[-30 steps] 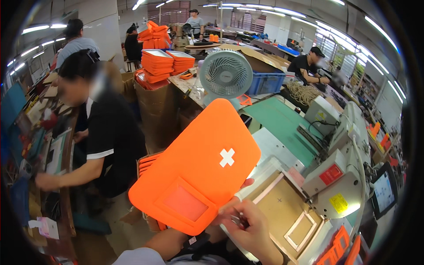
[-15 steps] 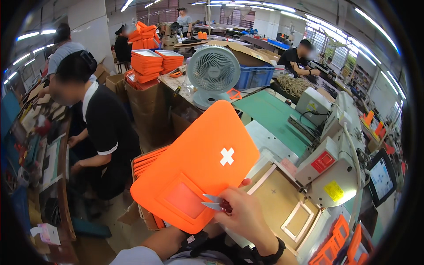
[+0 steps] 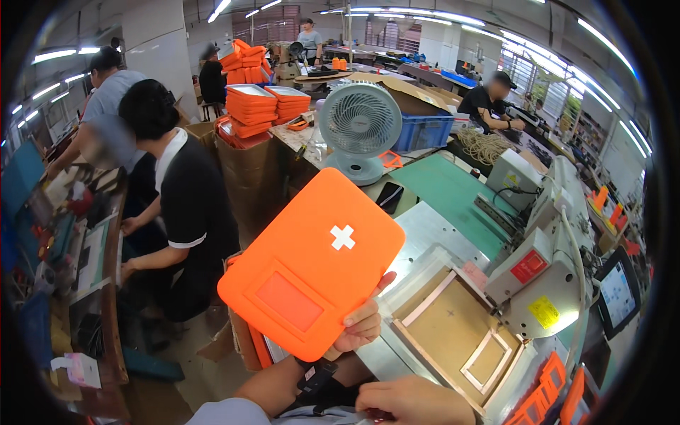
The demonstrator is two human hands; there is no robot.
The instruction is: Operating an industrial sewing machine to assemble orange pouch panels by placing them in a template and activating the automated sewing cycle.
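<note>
My left hand [image 3: 360,330] grips the lower right edge of an orange panel [image 3: 297,248], shaped like a case cover with rounded corners. The panel is held up tilted, its face showing a white cross [image 3: 342,238] and a stitched rectangular frame around a see-through window [image 3: 290,301]. Low at the picture's bottom edge, my right hand [image 3: 418,402] is closed, apart from the panel. A bit of the red handle of small scissors [image 3: 380,416] shows at its fingers; the blades are hidden.
A sewing machine [image 3: 545,283] stands to the right over a wooden template frame [image 3: 453,312], with a screen [image 3: 618,287] beside it. Ahead are a fan [image 3: 360,120], a phone [image 3: 389,197] and stacked orange pieces [image 3: 249,106]. An open carton [image 3: 237,333] sits below the panel. Co-workers [image 3: 188,191] work at left.
My right hand has moved down from the panel with the scissors, whose blades were at the window's edge. The panel has shifted slightly and turned more toward me, uncovering my left hand's fingers.
</note>
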